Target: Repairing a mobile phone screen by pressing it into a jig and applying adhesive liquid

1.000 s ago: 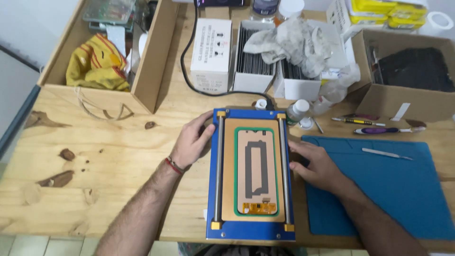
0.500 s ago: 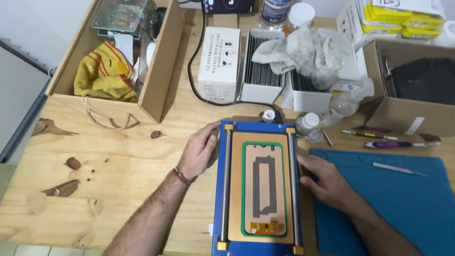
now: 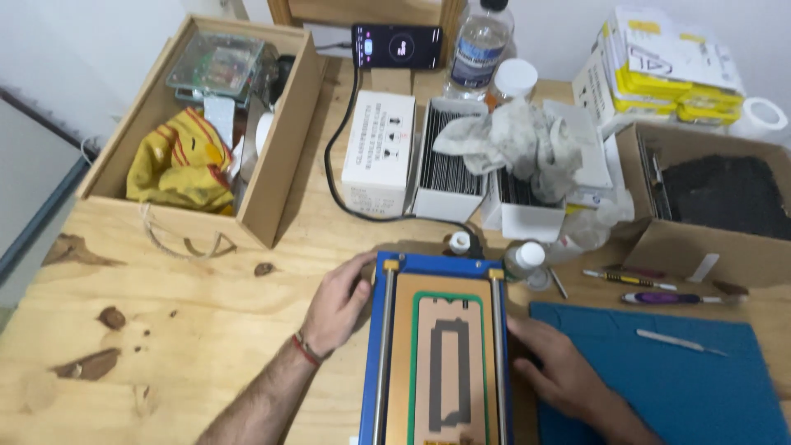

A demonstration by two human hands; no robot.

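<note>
On the worktop (image 3: 165,330), the blue heating plate (image 3: 439,354) carries a green-rimmed phone back (image 3: 447,363); left hand (image 3: 336,305) and right hand (image 3: 560,371) rest flat at its sides, grip released; panel seated, apparently not yet separated.

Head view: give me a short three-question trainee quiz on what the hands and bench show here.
1. True or false: both hands rest against the sides of the blue-framed plate.
2. Which lies on the blue mat? A) a thin metal tool B) a bottle C) a phone
3. What sits in the green outline at the middle of the plate?

Key
1. True: the left hand is at the plate's left edge, the right hand at its right edge.
2. A: the thin metal tool lies near the mat's upper edge.
3. A phone back panel, pale with a dark rectangular strip pattern.
</note>
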